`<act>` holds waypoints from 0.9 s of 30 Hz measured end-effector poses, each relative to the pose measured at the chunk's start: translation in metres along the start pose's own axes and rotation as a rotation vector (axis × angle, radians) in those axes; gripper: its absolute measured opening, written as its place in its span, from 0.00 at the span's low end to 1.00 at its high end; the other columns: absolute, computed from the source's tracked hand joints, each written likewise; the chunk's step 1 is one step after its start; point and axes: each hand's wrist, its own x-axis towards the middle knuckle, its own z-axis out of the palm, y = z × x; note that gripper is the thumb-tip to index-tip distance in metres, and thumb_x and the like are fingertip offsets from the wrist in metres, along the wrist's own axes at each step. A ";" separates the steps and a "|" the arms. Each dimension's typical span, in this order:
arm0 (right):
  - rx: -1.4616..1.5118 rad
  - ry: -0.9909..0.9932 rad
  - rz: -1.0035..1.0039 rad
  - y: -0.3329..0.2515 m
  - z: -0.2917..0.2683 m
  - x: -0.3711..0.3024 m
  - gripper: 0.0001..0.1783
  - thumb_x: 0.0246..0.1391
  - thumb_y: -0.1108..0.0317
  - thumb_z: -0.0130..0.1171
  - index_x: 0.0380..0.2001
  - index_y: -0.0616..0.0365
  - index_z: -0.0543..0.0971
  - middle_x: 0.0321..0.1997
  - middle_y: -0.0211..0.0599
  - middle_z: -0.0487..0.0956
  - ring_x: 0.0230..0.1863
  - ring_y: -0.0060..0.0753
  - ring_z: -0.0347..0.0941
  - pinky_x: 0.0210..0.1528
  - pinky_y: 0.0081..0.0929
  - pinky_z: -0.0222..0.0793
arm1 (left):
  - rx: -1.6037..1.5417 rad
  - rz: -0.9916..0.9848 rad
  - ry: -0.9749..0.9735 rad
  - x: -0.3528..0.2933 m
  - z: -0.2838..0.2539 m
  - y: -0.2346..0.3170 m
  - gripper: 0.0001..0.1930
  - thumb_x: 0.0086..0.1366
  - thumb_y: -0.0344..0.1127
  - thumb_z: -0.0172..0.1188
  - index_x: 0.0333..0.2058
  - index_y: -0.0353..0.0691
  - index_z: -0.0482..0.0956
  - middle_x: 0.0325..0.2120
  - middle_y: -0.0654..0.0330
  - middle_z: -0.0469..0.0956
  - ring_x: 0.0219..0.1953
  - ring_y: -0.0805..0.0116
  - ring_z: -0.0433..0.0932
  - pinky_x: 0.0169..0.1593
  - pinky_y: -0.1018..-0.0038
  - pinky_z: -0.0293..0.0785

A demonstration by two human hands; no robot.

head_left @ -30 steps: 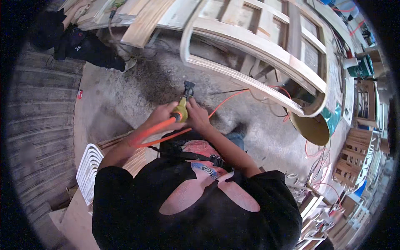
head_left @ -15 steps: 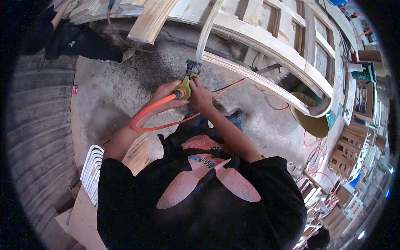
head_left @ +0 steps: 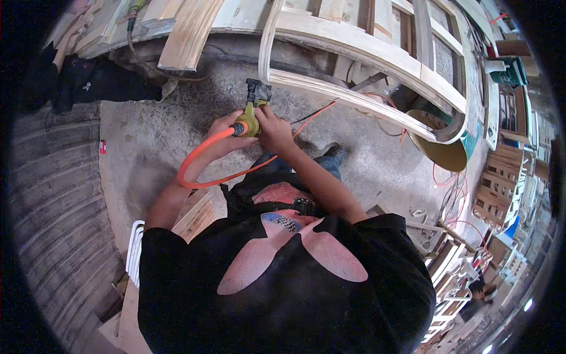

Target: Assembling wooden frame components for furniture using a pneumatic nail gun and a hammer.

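Observation:
Both my hands hold a yellow-green air tool in front of my body. Its black head points away from me, close to the rounded corner of a pale wooden frame; whether they touch, I cannot tell. My left hand is closed around the tool's left side, near the hose fitting. From the right, my right hand grips it, fingers wrapped near the head. An orange hose loops out from the tool past my left forearm.
A workbench with boards and a slatted wooden frame spans the far side. A wooden board overhangs its edge. At left is another person's dark clothing. A large drum lies right; wooden furniture parts stand beyond.
The bench, frame and floor have shifted left and slightly up in view, my hands and the tool leftward with them. My grip stays the same.

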 end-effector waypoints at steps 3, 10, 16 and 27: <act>-0.015 0.011 -0.003 -0.001 -0.002 0.000 0.26 0.38 0.63 0.59 0.43 0.47 0.63 0.39 0.36 0.68 0.26 0.43 0.74 0.21 0.35 0.71 | -0.031 -0.041 -0.024 0.000 -0.002 0.002 0.30 0.40 0.37 0.69 0.45 0.40 0.69 0.32 0.57 0.75 0.35 0.64 0.75 0.40 0.71 0.70; -0.025 -0.008 -0.006 0.000 -0.002 -0.001 0.25 0.38 0.64 0.58 0.42 0.49 0.62 0.39 0.37 0.68 0.28 0.46 0.73 0.23 0.37 0.71 | 0.035 0.023 -0.013 0.001 -0.001 0.005 0.30 0.39 0.38 0.69 0.44 0.40 0.69 0.33 0.56 0.75 0.35 0.64 0.75 0.40 0.72 0.70; 0.133 -0.039 0.076 -0.005 -0.001 -0.003 0.24 0.39 0.65 0.58 0.42 0.49 0.61 0.40 0.38 0.67 0.30 0.49 0.72 0.25 0.38 0.71 | -0.010 -0.051 -0.029 -0.001 -0.001 0.002 0.31 0.40 0.37 0.69 0.46 0.39 0.68 0.34 0.58 0.75 0.37 0.67 0.74 0.43 0.73 0.69; 0.081 -0.029 0.092 -0.018 -0.018 -0.002 0.31 0.34 0.65 0.63 0.45 0.47 0.61 0.40 0.39 0.67 0.31 0.49 0.73 0.25 0.38 0.72 | 0.083 -0.006 -0.004 -0.008 -0.008 0.019 0.32 0.41 0.37 0.70 0.46 0.35 0.67 0.34 0.56 0.75 0.37 0.67 0.74 0.42 0.72 0.70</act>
